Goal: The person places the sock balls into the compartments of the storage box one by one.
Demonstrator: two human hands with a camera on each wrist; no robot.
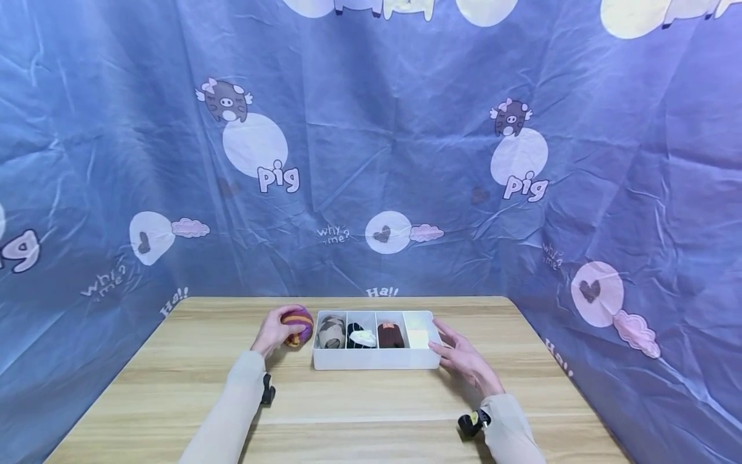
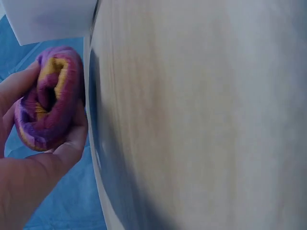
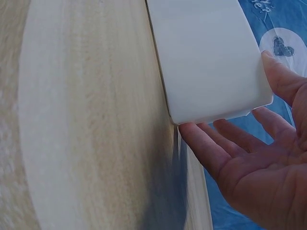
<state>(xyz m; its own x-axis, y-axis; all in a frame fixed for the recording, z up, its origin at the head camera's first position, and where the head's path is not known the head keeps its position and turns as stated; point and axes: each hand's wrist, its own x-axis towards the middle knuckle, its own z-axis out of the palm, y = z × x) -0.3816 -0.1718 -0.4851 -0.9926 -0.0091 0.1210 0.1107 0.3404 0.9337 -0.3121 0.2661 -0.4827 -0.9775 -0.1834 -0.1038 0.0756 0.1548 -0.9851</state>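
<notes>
A purple sock roll with yellow stripes (image 1: pixel 297 327) is held by my left hand (image 1: pixel 275 332), just left of the white box. Fingers and thumb grip it around the sides in the left wrist view, where its coiled end (image 2: pixel 50 98) faces the camera. The white box (image 1: pixel 377 359) has a row of compartments. My right hand (image 1: pixel 464 361) is at its right end; in the right wrist view the extended fingertips touch the end wall, with the thumb by the upper edge of the box (image 3: pixel 211 62).
In the box sit a camouflage-patterned roll (image 1: pixel 332 333), a black and white roll (image 1: pixel 362 338) and a dark brown roll (image 1: pixel 390 335); the right-hand compartment (image 1: pixel 417 322) shows bare white. Beneath is a wooden table (image 1: pixel 359 412), with a blue printed curtain (image 1: pixel 371 154) behind and at both sides.
</notes>
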